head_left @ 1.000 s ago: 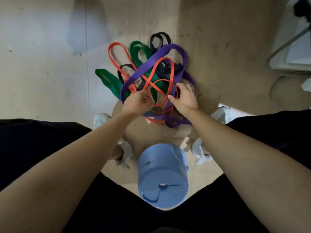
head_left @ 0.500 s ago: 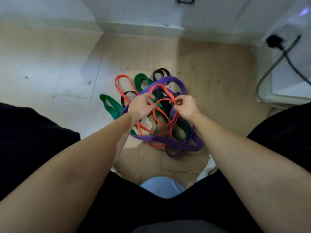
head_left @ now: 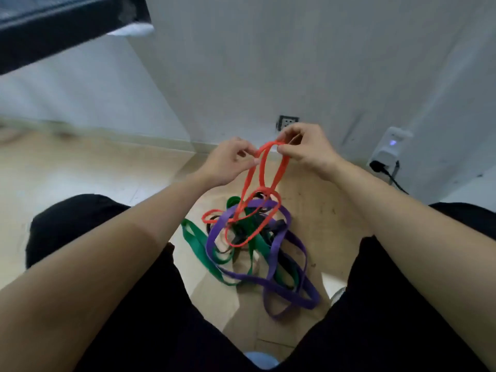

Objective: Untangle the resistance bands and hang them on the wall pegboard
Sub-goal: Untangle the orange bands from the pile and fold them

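A thin red band (head_left: 261, 170) hangs stretched from both hands above the floor. My left hand (head_left: 228, 163) pinches its top loop from the left, and my right hand (head_left: 306, 146) pinches the same loop from the right. The red band's lower loops are still threaded through a purple band (head_left: 276, 247), a wide green band (head_left: 200, 247) and black bands (head_left: 281, 226), which lie in a tangle on the floor between my knees. No pegboard is in view.
A white wall (head_left: 268, 63) rises just ahead with a socket (head_left: 287, 122) low on it. A plugged-in white adapter (head_left: 389, 149) with a black cable sits at the right. A dark shelf edge (head_left: 67, 30) juts at the upper left. My dark-clothed legs flank the pile.
Both hands have risen from the pile, pulling the red band's top loop up off the floor. The view has tilted up from the floor toward the wall.
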A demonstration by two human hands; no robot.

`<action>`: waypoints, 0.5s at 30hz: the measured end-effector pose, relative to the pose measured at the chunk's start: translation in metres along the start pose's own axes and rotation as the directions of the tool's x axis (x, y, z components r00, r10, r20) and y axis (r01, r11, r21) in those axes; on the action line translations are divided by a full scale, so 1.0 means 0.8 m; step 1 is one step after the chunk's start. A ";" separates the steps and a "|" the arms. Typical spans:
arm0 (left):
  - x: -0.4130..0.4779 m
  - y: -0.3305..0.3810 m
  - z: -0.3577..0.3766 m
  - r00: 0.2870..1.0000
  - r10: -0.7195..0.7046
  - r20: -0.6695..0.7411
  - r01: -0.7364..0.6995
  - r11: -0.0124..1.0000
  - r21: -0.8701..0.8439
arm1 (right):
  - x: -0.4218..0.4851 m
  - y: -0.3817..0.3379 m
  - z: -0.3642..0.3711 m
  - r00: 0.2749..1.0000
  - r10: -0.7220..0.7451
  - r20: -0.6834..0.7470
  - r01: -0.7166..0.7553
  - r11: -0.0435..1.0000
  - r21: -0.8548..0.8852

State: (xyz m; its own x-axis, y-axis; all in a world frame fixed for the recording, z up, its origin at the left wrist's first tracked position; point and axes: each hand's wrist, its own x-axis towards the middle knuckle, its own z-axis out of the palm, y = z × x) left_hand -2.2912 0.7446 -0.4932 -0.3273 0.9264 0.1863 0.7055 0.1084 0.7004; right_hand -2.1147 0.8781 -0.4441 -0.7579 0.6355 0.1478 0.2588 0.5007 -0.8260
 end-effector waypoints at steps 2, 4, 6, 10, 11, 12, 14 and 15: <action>0.005 0.029 -0.023 0.997 0.075 -0.015 -0.076 0.996 -0.045 | 0.016 -0.032 -0.022 0.998 -0.056 -0.037 0.056 0.998 -0.013; 0.012 0.054 -0.043 0.995 0.098 -0.027 -0.100 0.990 -0.100 | 0.032 -0.058 -0.042 0.994 -0.103 -0.045 0.102 0.995 -0.019; 0.022 0.079 -0.065 0.995 0.090 -0.043 -0.096 0.981 -0.169 | 0.048 -0.078 -0.060 0.984 -0.164 -0.063 0.162 0.986 -0.045; 0.046 0.121 -0.115 0.987 0.031 -0.160 -0.078 0.951 -0.298 | 0.089 -0.113 -0.092 0.963 -0.239 -0.123 0.232 0.970 -0.072; 0.053 0.131 -0.128 0.981 0.015 -0.194 -0.077 0.944 -0.319 | 0.102 -0.123 -0.098 0.957 -0.252 -0.140 0.245 0.967 -0.066; 0.061 0.139 -0.141 0.973 0.005 -0.232 -0.083 0.942 -0.324 | 0.114 -0.132 -0.103 0.947 -0.272 -0.168 0.267 0.962 -0.055; 0.079 0.153 -0.162 0.945 0.010 -0.327 -0.117 0.944 -0.309 | 0.136 -0.147 -0.109 0.905 -0.340 -0.256 0.344 0.938 -0.030; 0.088 0.155 -0.169 0.928 0.016 -0.373 -0.138 0.942 -0.305 | 0.144 -0.152 -0.110 0.877 -0.377 -0.299 0.388 0.921 -0.025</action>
State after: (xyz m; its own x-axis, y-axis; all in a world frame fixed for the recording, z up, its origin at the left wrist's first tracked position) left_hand -2.3118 0.7749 -0.2999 -0.5274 0.7263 0.4409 0.5184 -0.1361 0.8442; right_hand -2.1813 0.9420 -0.2787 -0.5827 0.5442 0.6036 -0.0404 0.7224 -0.6903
